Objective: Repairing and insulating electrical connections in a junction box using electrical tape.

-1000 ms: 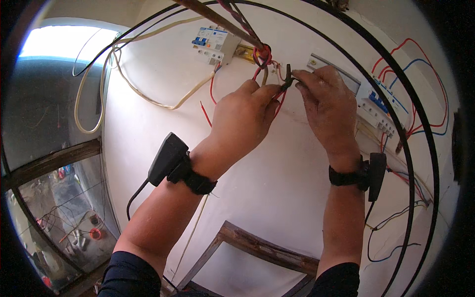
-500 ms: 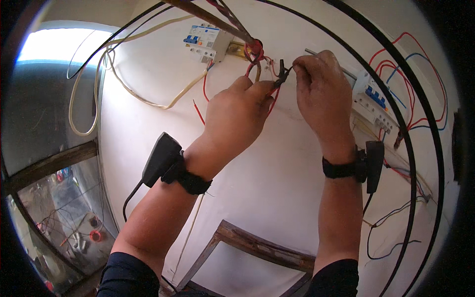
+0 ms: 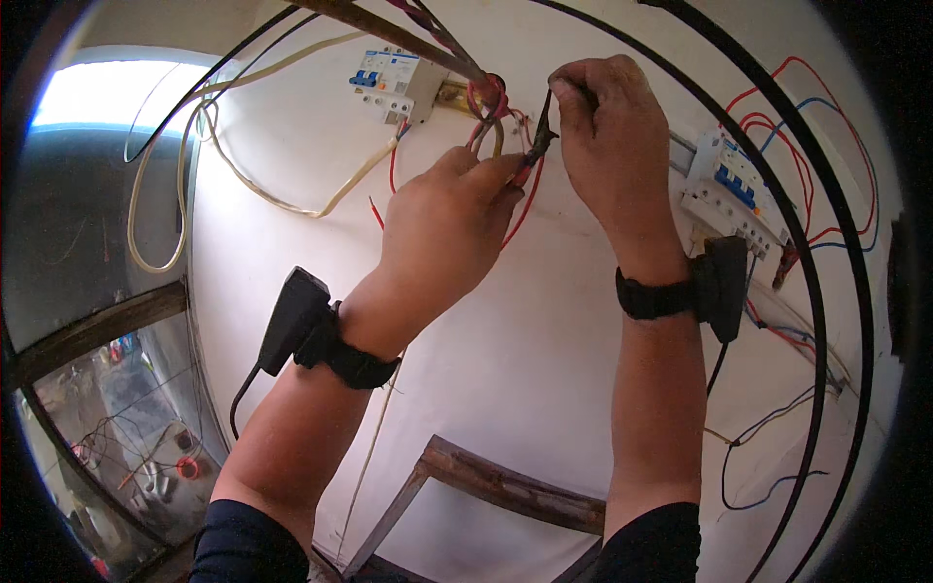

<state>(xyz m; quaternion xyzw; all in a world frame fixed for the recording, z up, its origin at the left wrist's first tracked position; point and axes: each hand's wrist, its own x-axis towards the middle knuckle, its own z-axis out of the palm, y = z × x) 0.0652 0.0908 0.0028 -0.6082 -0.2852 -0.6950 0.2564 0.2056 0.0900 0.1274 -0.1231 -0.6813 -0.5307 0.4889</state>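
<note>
My left hand (image 3: 437,223) is closed around red wires, thumb and forefinger pinching just below a joint wrapped in black tape (image 3: 537,148). A loose length of black tape (image 3: 546,107) rises from that joint. At its upper end, my right hand (image 3: 614,136) pinches it between thumb and fingertips. One red wire (image 3: 525,209) curves down beside the left fingers. Behind the joint, a bundle of red and brown wires (image 3: 494,97) is gathered at the end of a brown rod (image 3: 398,34). Both wrists wear black straps with small black boxes.
White circuit breakers with blue switches hang on the wall at left (image 3: 397,83) and right (image 3: 734,189). Thick black cables (image 3: 807,301) arc down the right side. A cream cable (image 3: 282,202) loops at left. Below stands a wooden frame (image 3: 515,491).
My right hand has moved up and slightly left, and the tape now stretches upward from the joint. My left hand has shifted a little left with the wires.
</note>
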